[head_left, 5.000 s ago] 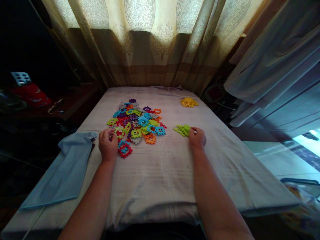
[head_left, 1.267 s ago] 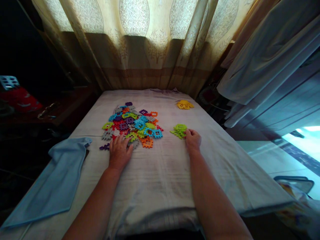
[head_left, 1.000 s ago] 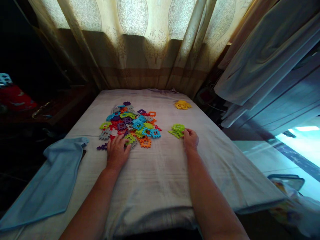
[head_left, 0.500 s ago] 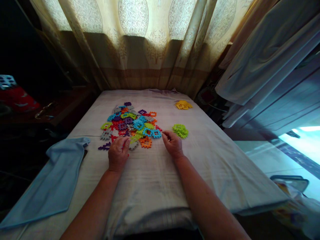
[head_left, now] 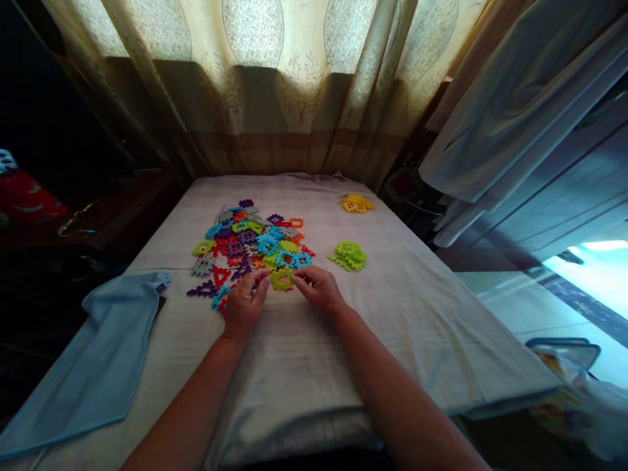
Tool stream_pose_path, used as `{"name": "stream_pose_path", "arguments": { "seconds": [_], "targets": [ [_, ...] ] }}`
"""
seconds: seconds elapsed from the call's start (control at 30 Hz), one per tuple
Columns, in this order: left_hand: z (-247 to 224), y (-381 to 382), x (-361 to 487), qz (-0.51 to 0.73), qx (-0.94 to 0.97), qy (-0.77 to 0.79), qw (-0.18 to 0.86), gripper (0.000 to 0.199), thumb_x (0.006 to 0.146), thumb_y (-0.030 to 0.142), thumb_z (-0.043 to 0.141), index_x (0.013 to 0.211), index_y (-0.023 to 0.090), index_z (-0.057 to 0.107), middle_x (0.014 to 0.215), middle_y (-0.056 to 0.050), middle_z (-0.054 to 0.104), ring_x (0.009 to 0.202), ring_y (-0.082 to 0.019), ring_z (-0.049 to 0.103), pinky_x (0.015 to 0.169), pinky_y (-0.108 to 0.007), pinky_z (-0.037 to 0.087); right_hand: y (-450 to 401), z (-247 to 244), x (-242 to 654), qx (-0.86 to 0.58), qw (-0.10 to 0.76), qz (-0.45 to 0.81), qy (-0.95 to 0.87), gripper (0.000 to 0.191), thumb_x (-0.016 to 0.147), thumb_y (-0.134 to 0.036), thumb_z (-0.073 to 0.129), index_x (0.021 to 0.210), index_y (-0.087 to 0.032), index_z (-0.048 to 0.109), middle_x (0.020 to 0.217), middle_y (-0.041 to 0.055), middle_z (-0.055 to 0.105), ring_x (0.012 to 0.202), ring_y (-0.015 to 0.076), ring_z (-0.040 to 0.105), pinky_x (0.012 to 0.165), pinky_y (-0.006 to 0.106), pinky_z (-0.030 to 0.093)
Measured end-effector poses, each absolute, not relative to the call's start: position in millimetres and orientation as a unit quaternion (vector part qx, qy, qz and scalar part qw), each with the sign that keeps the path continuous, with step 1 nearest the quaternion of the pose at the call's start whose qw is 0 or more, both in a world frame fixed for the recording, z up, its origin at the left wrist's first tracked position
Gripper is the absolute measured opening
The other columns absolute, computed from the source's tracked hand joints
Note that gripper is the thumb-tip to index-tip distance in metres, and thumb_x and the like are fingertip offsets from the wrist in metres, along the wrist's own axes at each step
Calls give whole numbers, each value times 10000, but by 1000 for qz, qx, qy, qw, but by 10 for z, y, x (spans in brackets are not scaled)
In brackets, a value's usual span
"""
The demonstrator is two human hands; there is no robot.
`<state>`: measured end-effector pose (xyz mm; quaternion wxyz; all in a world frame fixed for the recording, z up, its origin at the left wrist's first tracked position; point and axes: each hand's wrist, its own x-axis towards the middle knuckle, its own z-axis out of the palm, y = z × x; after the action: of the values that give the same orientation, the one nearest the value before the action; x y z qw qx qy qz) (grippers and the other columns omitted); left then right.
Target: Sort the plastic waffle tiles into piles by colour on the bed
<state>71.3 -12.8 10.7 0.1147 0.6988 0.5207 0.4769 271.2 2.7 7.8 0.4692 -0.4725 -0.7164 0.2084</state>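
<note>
A lime-green interlocking plastic piece (head_left: 281, 280) with a toothed edge is between my two hands, in front of the pile. My left hand (head_left: 245, 302) pinches its left edge between thumb and fingers. At its right edge, the fingertips of my right hand (head_left: 321, 290) close on it. Right behind lies a mixed pile of interlocking pieces (head_left: 236, 248) in purple, red, blue, grey, orange and green. To the right sits a small heap of lime-green pieces (head_left: 349, 255), and farther back a heap of yellow pieces (head_left: 357, 203).
The pieces lie on a bed-like surface with a pale checked cloth (head_left: 392, 327). A light blue cloth (head_left: 105, 353) hangs over its left side. Curtains (head_left: 265, 131) stand behind, and pale fabric (head_left: 490, 124) hangs at the right. A red item (head_left: 29, 196) stands far left.
Both hands have come together in front of the pile, the right moving left. The lime-green piece has come out from the pile's front edge and is now between both hands.
</note>
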Motion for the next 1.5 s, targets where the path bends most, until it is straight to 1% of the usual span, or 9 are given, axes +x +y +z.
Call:
{"name": "stream_pose_path", "arguments": {
  "seconds": [0.17,0.27,0.4,0.57,0.73,1.1,1.2,1.37,1.5],
  "targets": [
    [126,-65,748,423,767,481,43,293,958,372,464,1118,210,648,1089,-81,715,1024,-208,662,942,-376,521,204,71,3309,-602,539,180,-561,388,798,-549,552,751,-195,702,687,33,692,606,151,592,623,270,478],
    [146,12,854,346,830,437,5,322,960,363,462,1178,209,642,1221,-100,676,1166,-235,602,1045,-430,457,277,18,3761,-680,544,153,-467,461,743,-610,547,757,-177,703,687,51,697,615,174,603,595,282,472],
    [149,145,1089,250,864,435,-35,398,930,380,515,1286,227,607,1400,-104,575,1348,-303,460,1157,-547,299,264,-24,4088,-751,484,131,-428,417,740,-547,540,750,-171,721,697,72,709,636,199,616,586,287,456],
    [97,264,1317,187,878,438,-40,459,912,436,538,1330,253,589,1456,-110,525,1367,-341,432,1164,-616,226,220,-19,4079,-833,386,37,-395,316,785,-407,547,871,-199,769,781,80,737,668,204,624,631,304,447],
    [61,218,1222,175,894,412,-39,405,923,433,521,1284,284,628,1396,-93,586,1357,-328,449,1177,-629,174,257,-11,3967,-807,412,12,-423,328,809,-364,517,948,-198,762,824,74,746,702,202,635,659,301,462],
    [54,31,406,185,910,368,-33,344,948,382,488,1237,300,655,1344,-63,631,1343,-303,487,1178,-649,136,237,-24,3345,-674,454,48,-581,253,839,-293,517,908,-193,739,894,76,740,732,186,646,736,305,504],
    [85,-11,255,207,906,368,-35,293,944,366,485,1131,310,704,1280,-40,675,1303,-295,530,1175,-644,160,205,-46,3126,-640,429,59,-635,242,854,-252,519,956,-207,734,908,66,730,737,181,643,765,310,508],
    [167,-28,139,261,871,414,-46,276,931,354,488,856,289,745,1197,-32,717,1277,-289,555,1158,-624,237,180,-14,2832,-596,341,41,-726,312,844,-240,585,1135,-208,690,1142,110,692,1062,239,607,952,377,460],
    [190,17,62,277,840,461,-72,278,909,364,509,784,275,741,1246,-53,691,1273,-312,553,1137,-631,267,140,14,2674,-580,277,32,-765,306,852,-262,607,1145,-221,681,1180,113,681,1119,264,572,982,431,426]
  ]
}}
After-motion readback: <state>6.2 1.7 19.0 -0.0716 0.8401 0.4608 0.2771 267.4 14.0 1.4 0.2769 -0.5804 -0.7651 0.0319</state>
